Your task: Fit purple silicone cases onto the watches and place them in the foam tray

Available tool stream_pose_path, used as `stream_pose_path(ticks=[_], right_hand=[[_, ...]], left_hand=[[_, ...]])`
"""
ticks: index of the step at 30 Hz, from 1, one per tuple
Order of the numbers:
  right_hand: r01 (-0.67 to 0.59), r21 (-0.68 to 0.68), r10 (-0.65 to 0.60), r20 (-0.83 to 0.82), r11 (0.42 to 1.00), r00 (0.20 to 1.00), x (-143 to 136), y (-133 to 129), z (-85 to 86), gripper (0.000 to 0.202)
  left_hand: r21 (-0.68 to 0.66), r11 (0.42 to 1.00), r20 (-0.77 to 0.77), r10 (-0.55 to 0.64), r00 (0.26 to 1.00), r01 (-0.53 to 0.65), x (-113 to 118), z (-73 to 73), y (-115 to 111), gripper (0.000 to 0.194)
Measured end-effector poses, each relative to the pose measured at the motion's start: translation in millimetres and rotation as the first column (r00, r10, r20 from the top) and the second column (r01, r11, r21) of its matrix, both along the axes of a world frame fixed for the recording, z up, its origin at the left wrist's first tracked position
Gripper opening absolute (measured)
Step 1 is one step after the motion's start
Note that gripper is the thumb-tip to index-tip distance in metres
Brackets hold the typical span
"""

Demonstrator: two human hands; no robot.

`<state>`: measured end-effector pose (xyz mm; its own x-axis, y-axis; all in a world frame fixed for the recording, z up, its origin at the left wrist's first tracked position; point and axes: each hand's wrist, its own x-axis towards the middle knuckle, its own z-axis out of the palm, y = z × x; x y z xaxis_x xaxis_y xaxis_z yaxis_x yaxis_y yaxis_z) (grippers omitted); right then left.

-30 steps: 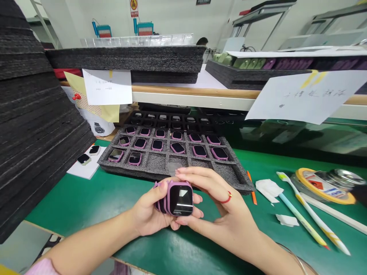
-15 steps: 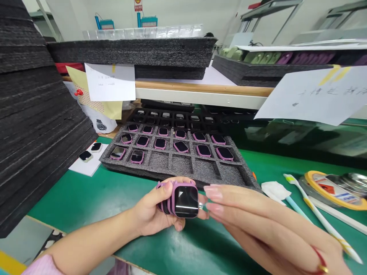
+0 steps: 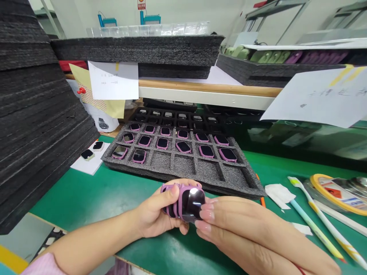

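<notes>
My left hand (image 3: pixel 156 210) is wrapped round a row of purple-framed watch bodies (image 3: pixel 192 203) pressed together, the front one with its glossy black screen facing me. My right hand (image 3: pixel 243 225) has its fingertips at the right edge of that front screen, fingers held together; anything between them is hidden. Behind the hands lies a grey foam tray (image 3: pixel 183 164) with several purple watch bodies in its compartments. Its front row holds two at the left, and the other front compartments hold none.
Black foam sheets (image 3: pixel 34 114) are stacked high at the left. Two pale watch bodies rest on white paper (image 3: pixel 91 165). At the right are brushes (image 3: pixel 323 217), a white wipe (image 3: pixel 278 194) and a yellow-rimmed round container (image 3: pixel 338 191). A shelf (image 3: pixel 206 89) with hanging paper notes crosses above.
My right fingertips have come onto the front watch's right edge, and that watch has tilted with a bright reflection on its screen. The whole view has shifted slightly.
</notes>
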<state>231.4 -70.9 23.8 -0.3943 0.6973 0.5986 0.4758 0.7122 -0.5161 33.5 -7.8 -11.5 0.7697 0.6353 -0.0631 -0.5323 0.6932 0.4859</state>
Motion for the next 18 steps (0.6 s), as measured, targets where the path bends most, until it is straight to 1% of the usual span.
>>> stream_pose_path(ticks=[3, 5, 7, 8, 9, 10, 12, 14, 16, 18], right_hand=[[-0.06, 0.072, 0.059, 0.019, 0.996, 0.998, 0, 10, 1.9, 0.039], [-0.107, 0.17, 0.095, 0.075, 0.98, 0.993, -1, 20, 3.9, 0.032], [-0.106, 0.282, 0.072, 0.126, 0.953, 0.989, -6, 28, 4.8, 0.024], [-0.076, 0.309, 0.037, 0.13, 0.948, 0.991, -9, 31, 4.4, 0.025], [-0.031, 0.307, -0.006, 0.118, 0.951, 0.993, -13, 32, 3.2, 0.031], [0.016, 0.276, -0.044, 0.096, 0.961, 0.994, -17, 33, 1.4, 0.039], [0.057, 0.161, -0.067, 0.058, 0.985, 0.996, -22, 34, -2.5, 0.051], [0.04, 0.085, -0.041, 0.009, 0.996, 0.999, -25, 34, -4.9, 0.051], [0.018, 0.069, -0.014, -0.052, 0.997, 0.999, -23, 35, -4.5, 0.049], [0.015, 0.077, -0.008, -0.089, 0.997, 0.996, -20, 38, -2.9, 0.05]], left_hand=[[0.014, 1.0, -0.023, 0.006, 1.0, -0.005, -1, -1.7, -1, 0.044], [0.016, 1.0, -0.028, 0.009, 1.0, -0.009, -1, -4.1, -1, 0.044], [0.021, 1.0, -0.034, 0.017, 0.999, -0.016, 1, -6.6, -1, 0.043], [0.034, 0.999, -0.037, 0.02, 0.999, -0.019, 2, -7.6, -1, 0.043], [0.053, 0.998, -0.043, 0.024, 0.999, -0.022, 3, -8.3, -2, 0.044], [0.075, 0.997, -0.056, 0.031, 0.998, -0.027, 4, -8.6, -2, 0.044], [0.095, 0.994, -0.102, 0.062, 0.993, -0.052, 5, -8.3, -3, 0.044], [0.039, 0.993, -0.152, 0.114, 0.982, -0.11, 6, -7.4, -4, 0.044], [-0.053, 0.989, -0.162, 0.127, 0.979, -0.137, 5, -6.5, -4, 0.044], [-0.093, 0.987, -0.127, 0.115, 0.985, -0.128, 3, -5.9, -4, 0.045]])
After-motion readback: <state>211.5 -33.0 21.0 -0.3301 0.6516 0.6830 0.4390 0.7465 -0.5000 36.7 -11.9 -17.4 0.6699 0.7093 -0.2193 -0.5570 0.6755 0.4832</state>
